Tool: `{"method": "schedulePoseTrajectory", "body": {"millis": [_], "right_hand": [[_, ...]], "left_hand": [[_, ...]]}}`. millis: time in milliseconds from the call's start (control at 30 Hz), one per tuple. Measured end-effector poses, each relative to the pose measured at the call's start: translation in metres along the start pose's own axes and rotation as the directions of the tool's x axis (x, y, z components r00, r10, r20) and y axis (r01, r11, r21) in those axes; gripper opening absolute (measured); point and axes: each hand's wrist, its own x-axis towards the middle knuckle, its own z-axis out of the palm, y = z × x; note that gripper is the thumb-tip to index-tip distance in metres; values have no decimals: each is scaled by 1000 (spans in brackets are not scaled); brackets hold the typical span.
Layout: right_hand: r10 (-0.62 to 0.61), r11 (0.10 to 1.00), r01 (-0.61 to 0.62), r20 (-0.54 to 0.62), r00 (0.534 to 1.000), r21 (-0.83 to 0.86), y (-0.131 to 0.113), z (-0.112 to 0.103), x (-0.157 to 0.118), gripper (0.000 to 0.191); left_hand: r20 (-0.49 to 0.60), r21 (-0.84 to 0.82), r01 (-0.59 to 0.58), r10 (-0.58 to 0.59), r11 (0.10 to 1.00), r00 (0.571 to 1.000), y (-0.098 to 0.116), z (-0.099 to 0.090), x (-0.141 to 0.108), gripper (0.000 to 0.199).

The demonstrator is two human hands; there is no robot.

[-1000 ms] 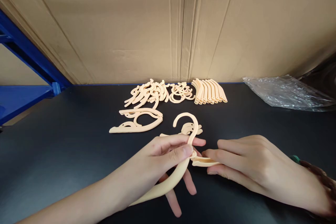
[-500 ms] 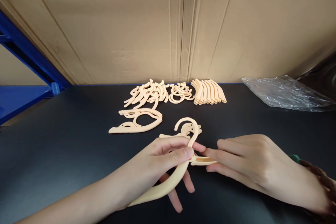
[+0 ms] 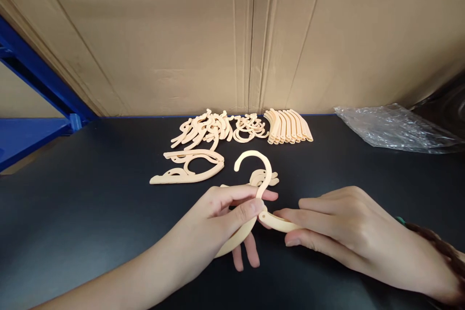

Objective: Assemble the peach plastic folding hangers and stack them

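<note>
My left hand [image 3: 232,213] pinches a cream plastic hanger hook [image 3: 267,169] at its base, between thumb and forefinger. From that joint a curved hanger arm [image 3: 238,240] runs down to the left beneath my palm, and my other left fingers hang loose. My right hand [image 3: 337,227] is closed on a second hanger arm [image 3: 278,223], whose holed end meets the hook's base; its far end is hidden by my fingers. Behind my left hand lie flat cream pieces with holes [image 3: 267,178], partly covered. A folded hanger [image 3: 203,177] rests further left.
Along the back of the black table [image 3: 90,213] sit a heap of curved hanger parts [image 3: 205,128], a pile of hooks [image 3: 249,128] and a row of hanger arms [image 3: 288,127]. A clear plastic bag [image 3: 395,128] lies back right. Blue metal framing [image 3: 39,77] stands left, cardboard [image 3: 163,34] behind.
The right hanger arm has turned over: its hollow side showed before, its smooth outer face and holed end show now. The hook has shifted slightly left and up with my left hand.
</note>
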Motion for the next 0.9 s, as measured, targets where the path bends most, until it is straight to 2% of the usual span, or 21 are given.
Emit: {"method": "schedulePoseTrajectory", "body": {"millis": [100,233,367,467,600,733,833,900], "right_hand": [[16,1000,-16,-7,1000,12,0,0,-2,31],[70,995,-72,41,997,66,0,0,-1,31],[101,985,-111,77,992,135,1,1,1,36],[101,982,-113,80,992,149,1,2,2,37],[92,983,-105,88,992,153,2,2,3,38],[89,979,-107,109,990,173,4,0,2,38],[56,981,-78,121,991,180,8,1,2,36],[6,990,-18,83,997,142,11,2,2,29]], "left_hand": [[-39,126,-28,33,992,999,-2,5,-4,46],[-54,317,-45,65,947,996,-5,6,-9,52],[-68,436,-42,79,899,995,-6,5,-10,54],[-103,473,34,16,881,995,-3,7,-12,48],[-91,461,113,-80,880,993,3,7,-14,47],[-87,492,107,-73,864,993,5,5,-15,50],[-88,595,99,-59,798,994,5,6,-16,43],[-77,720,90,-50,688,996,4,8,-17,34]]}}
